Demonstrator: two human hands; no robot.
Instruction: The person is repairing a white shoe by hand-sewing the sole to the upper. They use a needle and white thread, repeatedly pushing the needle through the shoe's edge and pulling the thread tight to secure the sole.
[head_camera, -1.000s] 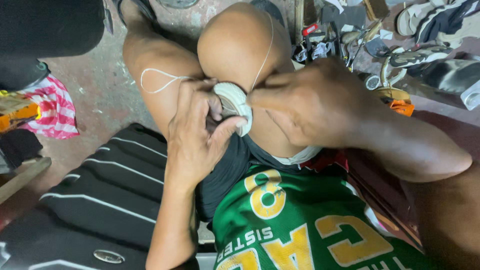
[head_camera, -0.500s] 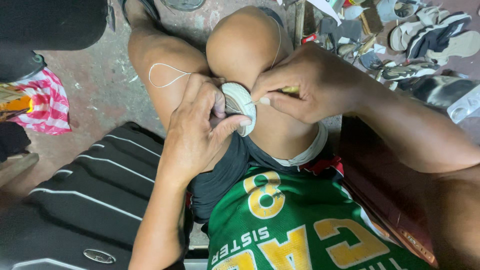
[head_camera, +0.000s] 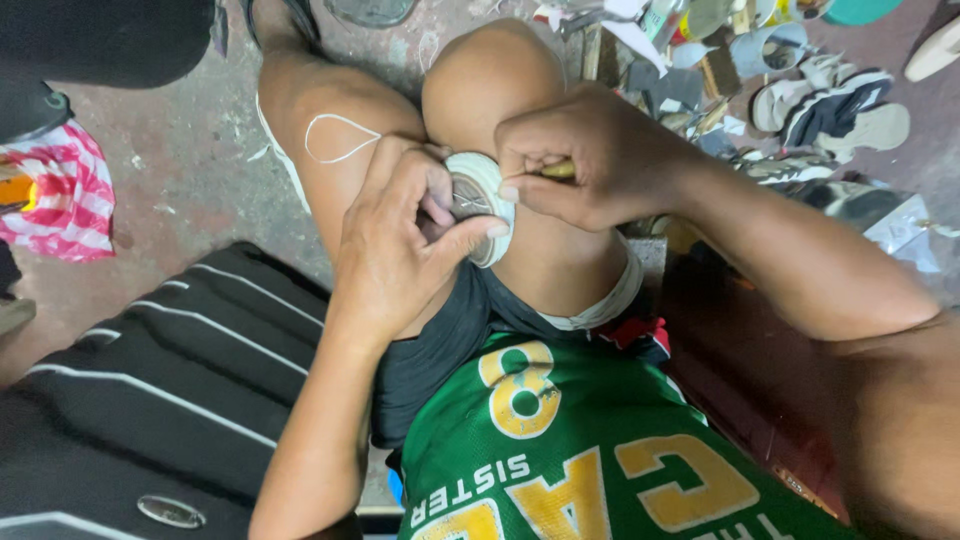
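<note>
My left hand (head_camera: 400, 245) grips the white rubber edge of a shoe (head_camera: 485, 200) pressed between my bent knees, thumb along its rim and fingers curled over the sole. My right hand (head_camera: 585, 155) is closed on a small yellow-handled tool (head_camera: 558, 170) whose tip meets the shoe's edge. A thin white thread (head_camera: 335, 140) loops across my left thigh. Most of the shoe is hidden by my hands and legs.
A black bag with white stripes (head_camera: 150, 390) lies at lower left. A red and white striped cloth (head_camera: 60, 195) sits on the concrete floor at left. Several sandals and shoes (head_camera: 830, 105) and scraps are piled at upper right.
The view has shifted slightly and my hands sit a little lower and further right in it. Both hands keep their grip on the shoe and the tool.
</note>
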